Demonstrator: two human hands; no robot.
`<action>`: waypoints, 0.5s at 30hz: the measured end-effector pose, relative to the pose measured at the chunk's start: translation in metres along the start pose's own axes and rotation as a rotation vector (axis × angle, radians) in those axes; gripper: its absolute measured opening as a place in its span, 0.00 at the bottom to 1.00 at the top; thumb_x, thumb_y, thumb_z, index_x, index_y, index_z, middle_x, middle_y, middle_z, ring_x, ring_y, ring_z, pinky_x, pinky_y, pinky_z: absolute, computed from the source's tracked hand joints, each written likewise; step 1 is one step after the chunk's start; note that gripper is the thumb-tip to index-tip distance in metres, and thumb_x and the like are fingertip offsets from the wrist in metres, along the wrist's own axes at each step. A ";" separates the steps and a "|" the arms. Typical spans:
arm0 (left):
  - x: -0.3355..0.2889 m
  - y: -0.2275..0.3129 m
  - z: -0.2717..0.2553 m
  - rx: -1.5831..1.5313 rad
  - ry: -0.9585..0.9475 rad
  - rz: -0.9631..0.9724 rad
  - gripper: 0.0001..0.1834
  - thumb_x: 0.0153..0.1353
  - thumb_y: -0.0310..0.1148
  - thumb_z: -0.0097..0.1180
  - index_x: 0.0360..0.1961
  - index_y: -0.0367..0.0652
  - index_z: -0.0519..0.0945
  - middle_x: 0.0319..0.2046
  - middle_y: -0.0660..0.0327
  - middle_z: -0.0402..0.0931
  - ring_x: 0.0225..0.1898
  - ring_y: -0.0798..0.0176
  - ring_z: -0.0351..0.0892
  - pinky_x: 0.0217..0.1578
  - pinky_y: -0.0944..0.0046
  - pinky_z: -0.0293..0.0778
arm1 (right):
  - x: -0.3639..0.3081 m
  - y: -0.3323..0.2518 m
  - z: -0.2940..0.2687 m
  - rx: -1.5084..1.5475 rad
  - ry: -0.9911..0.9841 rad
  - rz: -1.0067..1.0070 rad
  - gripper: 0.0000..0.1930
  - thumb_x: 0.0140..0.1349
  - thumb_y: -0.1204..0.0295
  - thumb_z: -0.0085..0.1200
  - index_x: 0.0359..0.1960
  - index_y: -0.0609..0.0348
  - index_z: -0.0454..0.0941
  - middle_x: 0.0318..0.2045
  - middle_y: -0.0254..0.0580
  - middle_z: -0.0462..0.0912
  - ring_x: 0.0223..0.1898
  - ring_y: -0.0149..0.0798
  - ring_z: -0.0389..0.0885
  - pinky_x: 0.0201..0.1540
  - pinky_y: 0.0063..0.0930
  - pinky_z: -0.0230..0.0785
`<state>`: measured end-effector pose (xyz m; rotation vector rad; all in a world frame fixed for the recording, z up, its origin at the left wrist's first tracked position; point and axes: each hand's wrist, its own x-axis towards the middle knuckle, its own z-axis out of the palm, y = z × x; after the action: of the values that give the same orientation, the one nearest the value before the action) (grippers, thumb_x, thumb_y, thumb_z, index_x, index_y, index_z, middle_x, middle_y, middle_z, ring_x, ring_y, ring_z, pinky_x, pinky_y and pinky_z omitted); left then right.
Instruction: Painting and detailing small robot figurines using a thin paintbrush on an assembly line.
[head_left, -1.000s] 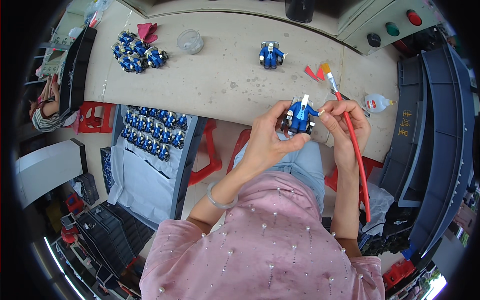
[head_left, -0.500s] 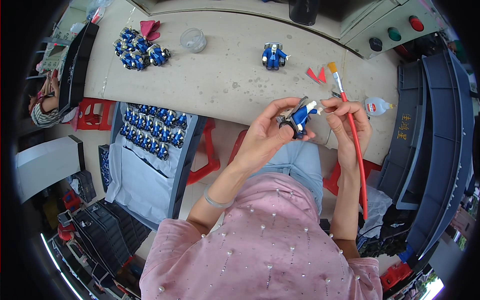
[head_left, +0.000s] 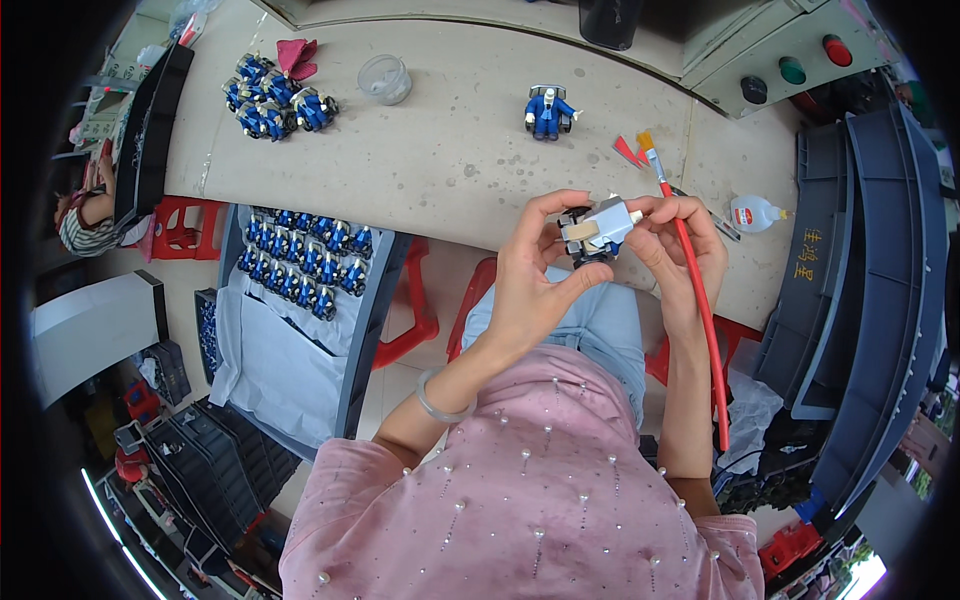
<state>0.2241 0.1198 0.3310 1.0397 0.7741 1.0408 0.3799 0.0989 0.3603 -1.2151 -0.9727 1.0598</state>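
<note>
My left hand (head_left: 530, 275) is closed around a toy figurine (head_left: 603, 226) with black wheels, held above the table's front edge. Its grey back with a beige panel faces up. A long red-handled paintbrush (head_left: 708, 330) lies in my right hand (head_left: 690, 250), bristles pointing away from me over the table. The thumb and fingertips of that hand meet the figurine's pale end; whether they pinch it I cannot tell. Beyond my hands, a similar figurine (head_left: 546, 113) in blue sits upright on the table. Two red pointed pieces (head_left: 628, 151) lie beside the brush tip.
Several blue figurines (head_left: 268, 120) cluster at the table's far left, near a crumpled dark red cloth (head_left: 296, 58) and a clear cup (head_left: 385, 79). A lined tray (head_left: 372, 335) with rows of figurines stands left. Right are a small bottle (head_left: 755, 213) and stacked grey crates (head_left: 875, 250).
The figurine has been turned over, so its grey back now shows instead of its blue front. My right hand and the paintbrush have shifted slightly left.
</note>
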 end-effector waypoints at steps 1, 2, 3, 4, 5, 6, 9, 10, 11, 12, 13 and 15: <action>-0.001 0.000 0.000 0.041 0.012 -0.001 0.35 0.46 0.24 0.70 0.56 0.40 0.67 0.47 0.58 0.71 0.48 0.65 0.75 0.48 0.65 0.75 | 0.000 0.001 0.001 0.007 0.023 0.019 0.11 0.55 0.79 0.62 0.35 0.62 0.71 0.39 0.47 0.81 0.42 0.31 0.78 0.48 0.26 0.69; -0.001 -0.001 0.000 0.083 0.026 0.010 0.35 0.45 0.23 0.71 0.55 0.40 0.68 0.47 0.57 0.72 0.48 0.65 0.75 0.48 0.63 0.75 | 0.000 0.001 0.001 0.014 0.040 0.042 0.10 0.56 0.79 0.61 0.35 0.62 0.71 0.38 0.47 0.81 0.41 0.31 0.78 0.48 0.25 0.70; -0.001 -0.001 0.000 0.082 0.026 -0.003 0.35 0.45 0.23 0.71 0.55 0.40 0.68 0.47 0.57 0.72 0.48 0.65 0.75 0.48 0.63 0.75 | 0.000 0.001 0.000 0.015 0.045 0.039 0.10 0.56 0.79 0.61 0.35 0.62 0.71 0.38 0.47 0.81 0.41 0.31 0.78 0.48 0.25 0.70; 0.000 -0.001 0.000 0.122 0.029 0.034 0.35 0.45 0.21 0.70 0.55 0.39 0.67 0.48 0.57 0.72 0.48 0.65 0.75 0.48 0.65 0.75 | 0.001 0.002 0.000 0.054 0.051 0.066 0.09 0.57 0.80 0.60 0.35 0.61 0.71 0.38 0.47 0.81 0.40 0.30 0.78 0.47 0.25 0.70; 0.000 -0.002 0.001 0.168 0.037 0.077 0.36 0.45 0.19 0.70 0.55 0.38 0.66 0.49 0.57 0.72 0.48 0.65 0.75 0.47 0.66 0.75 | 0.001 0.002 -0.001 0.102 0.054 0.092 0.08 0.58 0.81 0.58 0.34 0.61 0.71 0.37 0.46 0.82 0.39 0.30 0.79 0.46 0.24 0.70; 0.000 -0.002 0.001 0.161 0.033 0.071 0.36 0.45 0.19 0.70 0.55 0.38 0.66 0.49 0.57 0.72 0.48 0.65 0.75 0.47 0.66 0.75 | 0.001 0.003 -0.002 0.093 0.058 0.095 0.08 0.58 0.81 0.58 0.34 0.61 0.71 0.37 0.46 0.82 0.39 0.30 0.79 0.46 0.24 0.70; -0.002 -0.002 0.002 0.197 0.070 0.106 0.34 0.43 0.23 0.71 0.54 0.40 0.70 0.48 0.58 0.72 0.50 0.62 0.75 0.50 0.61 0.75 | 0.002 0.005 -0.004 0.114 0.046 0.103 0.07 0.58 0.83 0.56 0.34 0.61 0.70 0.36 0.46 0.82 0.38 0.29 0.79 0.44 0.23 0.71; -0.002 -0.003 0.002 0.199 0.075 0.113 0.34 0.43 0.22 0.70 0.54 0.40 0.70 0.49 0.58 0.72 0.50 0.62 0.74 0.50 0.61 0.75 | 0.002 0.006 -0.004 0.110 0.060 0.090 0.07 0.58 0.84 0.56 0.33 0.61 0.70 0.36 0.47 0.82 0.38 0.29 0.79 0.43 0.23 0.71; -0.002 -0.003 0.002 0.201 0.080 0.120 0.34 0.43 0.22 0.70 0.53 0.39 0.71 0.49 0.58 0.72 0.51 0.61 0.74 0.50 0.61 0.75 | 0.001 0.006 -0.004 0.105 0.073 0.078 0.08 0.58 0.84 0.56 0.33 0.61 0.70 0.35 0.47 0.82 0.37 0.29 0.80 0.42 0.22 0.71; -0.002 -0.003 0.002 0.201 0.080 0.120 0.34 0.43 0.22 0.70 0.53 0.39 0.71 0.49 0.58 0.72 0.51 0.61 0.74 0.50 0.61 0.75 | 0.001 0.007 -0.004 0.105 0.073 0.078 0.08 0.58 0.84 0.56 0.33 0.61 0.70 0.35 0.47 0.82 0.37 0.29 0.80 0.42 0.22 0.71; -0.002 -0.003 0.002 0.196 0.071 0.135 0.34 0.43 0.22 0.70 0.53 0.39 0.71 0.50 0.57 0.72 0.51 0.61 0.74 0.51 0.61 0.74 | 0.000 0.007 -0.004 0.084 0.085 0.057 0.08 0.58 0.85 0.55 0.32 0.60 0.70 0.34 0.47 0.82 0.36 0.29 0.80 0.42 0.21 0.71; -0.002 -0.004 0.002 0.190 0.062 0.151 0.34 0.42 0.21 0.70 0.53 0.39 0.71 0.51 0.57 0.71 0.51 0.60 0.74 0.51 0.61 0.74 | -0.001 0.007 -0.004 0.063 0.096 0.035 0.08 0.57 0.85 0.55 0.32 0.60 0.69 0.34 0.47 0.82 0.36 0.29 0.80 0.41 0.21 0.71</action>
<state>0.2263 0.1169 0.3282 1.2481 0.8678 1.1487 0.3829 0.0977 0.3533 -1.2240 -0.8410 1.0417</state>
